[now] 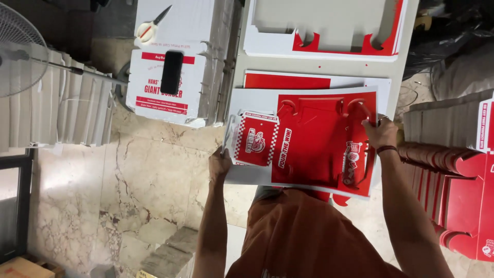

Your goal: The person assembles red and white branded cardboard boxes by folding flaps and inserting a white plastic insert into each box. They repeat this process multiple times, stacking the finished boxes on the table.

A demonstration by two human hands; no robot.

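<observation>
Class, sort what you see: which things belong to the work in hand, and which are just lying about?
In hand: left hand, right hand, red box sheet, white table.

Lying about: scissors, black phone, fan, folded box stacks.

Red-and-white flat carton sheet (321, 141) with checkered edging, black phone (172, 72), orange shirt (303, 237), cream veined marble floor (149, 185)

Orange shirt (309, 237), bare forearms, dark band (387, 150) on right wrist.
</observation>
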